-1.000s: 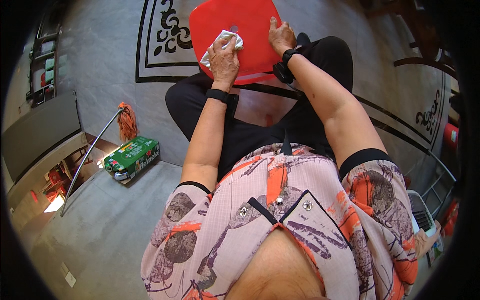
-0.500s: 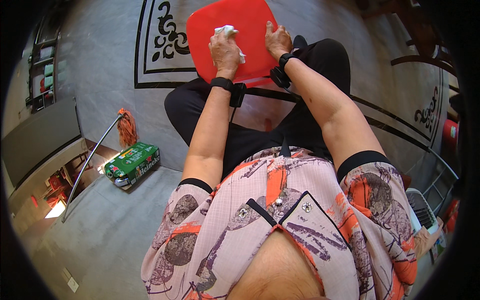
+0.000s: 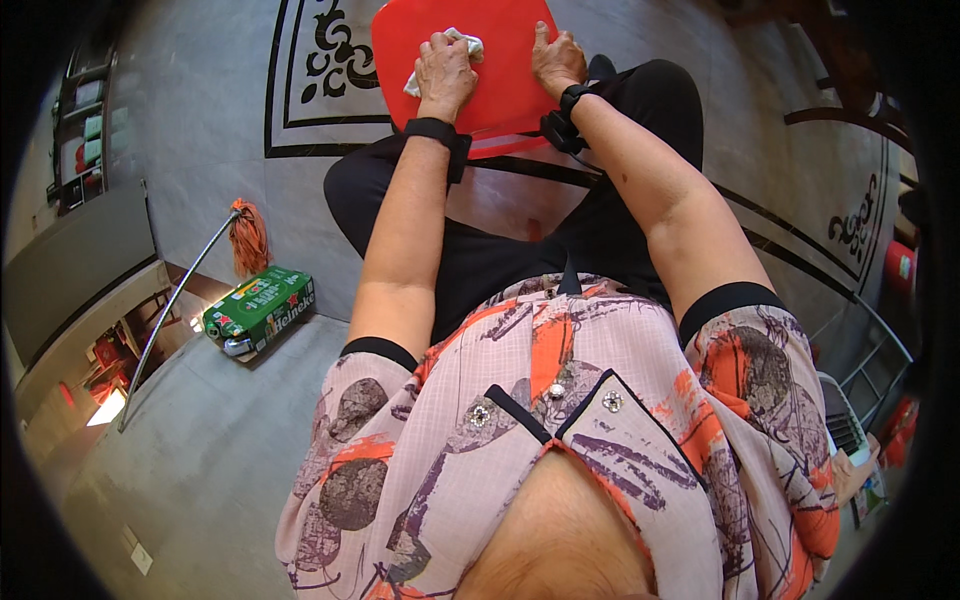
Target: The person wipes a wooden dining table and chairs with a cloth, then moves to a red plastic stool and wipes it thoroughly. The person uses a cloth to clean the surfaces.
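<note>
In front of me, between my knees, is a red plastic stool with a smooth, round-cornered seat; its far edge runs out of the picture. My left hand presses a crumpled white cloth against the seat's left half. The cloth shows beyond the knuckles and on the left of the hand; the rest is hidden under it. At the seat's right edge, my right hand is closed around the rim, thumb up on the top, its other fingers partly hidden.
On the grey tiled floor to the left lies a green drinks carton. An orange-headed mop with a metal handle is beside it. Dark wooden furniture stands at the far right, with a metal rack nearer. Shelves stand far left.
My left hand and the cloth have slid slightly left on the seat, and the hand has turned a little. My right hand stays at the rim. The whole view has shifted slightly.
</note>
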Demonstrator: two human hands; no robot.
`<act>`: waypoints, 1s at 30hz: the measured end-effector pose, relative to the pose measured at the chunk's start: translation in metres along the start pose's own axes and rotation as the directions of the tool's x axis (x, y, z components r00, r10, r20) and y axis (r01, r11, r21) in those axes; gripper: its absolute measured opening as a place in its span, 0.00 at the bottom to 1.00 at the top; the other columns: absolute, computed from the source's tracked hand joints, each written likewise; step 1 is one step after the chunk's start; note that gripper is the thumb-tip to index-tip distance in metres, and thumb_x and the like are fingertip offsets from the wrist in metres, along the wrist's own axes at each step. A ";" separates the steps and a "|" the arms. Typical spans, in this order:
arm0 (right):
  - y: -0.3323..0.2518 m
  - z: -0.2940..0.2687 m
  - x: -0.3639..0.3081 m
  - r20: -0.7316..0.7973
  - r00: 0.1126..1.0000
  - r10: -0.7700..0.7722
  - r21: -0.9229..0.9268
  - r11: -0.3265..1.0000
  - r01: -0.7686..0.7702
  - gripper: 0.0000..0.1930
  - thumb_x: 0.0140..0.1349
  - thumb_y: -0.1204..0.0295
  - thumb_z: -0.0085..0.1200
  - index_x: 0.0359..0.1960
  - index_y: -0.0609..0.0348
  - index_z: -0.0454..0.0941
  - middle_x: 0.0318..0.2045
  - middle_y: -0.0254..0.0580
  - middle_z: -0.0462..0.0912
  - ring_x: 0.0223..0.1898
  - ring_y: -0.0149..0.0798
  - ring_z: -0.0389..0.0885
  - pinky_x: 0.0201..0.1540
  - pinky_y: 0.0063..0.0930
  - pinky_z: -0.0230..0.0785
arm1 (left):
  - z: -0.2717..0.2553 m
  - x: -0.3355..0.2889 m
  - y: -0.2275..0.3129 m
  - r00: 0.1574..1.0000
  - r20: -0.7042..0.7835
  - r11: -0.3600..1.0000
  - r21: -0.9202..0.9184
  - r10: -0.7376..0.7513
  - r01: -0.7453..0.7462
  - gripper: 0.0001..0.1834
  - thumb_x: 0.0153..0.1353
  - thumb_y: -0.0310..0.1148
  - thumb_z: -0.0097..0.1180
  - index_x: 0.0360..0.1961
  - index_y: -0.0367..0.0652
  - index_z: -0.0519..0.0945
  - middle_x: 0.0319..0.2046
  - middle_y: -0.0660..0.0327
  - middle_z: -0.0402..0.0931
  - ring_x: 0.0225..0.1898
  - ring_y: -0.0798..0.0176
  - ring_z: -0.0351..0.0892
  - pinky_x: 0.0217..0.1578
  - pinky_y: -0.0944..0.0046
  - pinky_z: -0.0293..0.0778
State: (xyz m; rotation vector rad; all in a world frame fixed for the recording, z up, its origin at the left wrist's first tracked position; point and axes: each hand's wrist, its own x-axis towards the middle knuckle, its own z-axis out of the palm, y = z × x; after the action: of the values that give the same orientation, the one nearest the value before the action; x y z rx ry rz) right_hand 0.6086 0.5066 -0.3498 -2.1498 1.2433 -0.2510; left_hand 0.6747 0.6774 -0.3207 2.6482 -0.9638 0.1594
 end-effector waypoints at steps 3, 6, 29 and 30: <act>0.002 0.001 0.002 -0.006 1.000 -0.009 0.007 1.000 0.009 0.35 0.68 0.39 0.41 0.52 0.64 0.77 0.49 0.62 0.81 0.51 0.63 0.81 0.54 0.55 0.73 | -0.008 0.008 -0.006 0.990 0.102 0.980 0.158 0.101 -0.117 0.10 0.58 0.33 0.58 0.40 0.47 0.85 0.46 0.54 0.75 0.48 0.48 0.76 0.44 0.47 0.75; 0.002 0.000 0.004 0.005 1.000 -0.004 -0.002 1.000 0.004 0.35 0.68 0.39 0.41 0.52 0.64 0.77 0.50 0.62 0.81 0.51 0.63 0.81 0.55 0.55 0.73 | -0.018 0.013 -0.003 0.976 0.136 0.916 0.345 0.170 -0.207 0.13 0.60 0.33 0.55 0.45 0.54 0.84 0.46 0.57 0.76 0.46 0.48 0.76 0.44 0.47 0.75; 0.004 -0.001 0.000 0.020 0.999 -0.037 0.027 0.999 0.036 0.36 0.68 0.40 0.40 0.54 0.65 0.76 0.51 0.63 0.79 0.52 0.63 0.80 0.56 0.55 0.72 | -0.028 0.026 -0.013 0.952 0.274 0.975 0.134 0.137 -0.179 0.10 0.63 0.34 0.53 0.40 0.53 0.86 0.38 0.51 0.81 0.43 0.45 0.83 0.43 0.45 0.77; 0.004 -0.001 0.001 0.018 0.999 -0.031 0.029 0.999 0.031 0.36 0.68 0.40 0.40 0.54 0.65 0.76 0.51 0.63 0.79 0.52 0.63 0.80 0.56 0.55 0.72 | -0.032 0.027 -0.012 0.955 0.229 0.952 0.196 0.191 -0.237 0.10 0.63 0.34 0.53 0.39 0.55 0.86 0.39 0.52 0.80 0.42 0.45 0.82 0.43 0.45 0.77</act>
State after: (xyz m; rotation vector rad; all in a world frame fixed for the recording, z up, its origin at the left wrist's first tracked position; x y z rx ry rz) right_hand 0.6056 0.5039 -0.3511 -2.1436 1.1900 -0.2596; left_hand 0.7031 0.6802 -0.2874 2.7964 -1.3791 0.0413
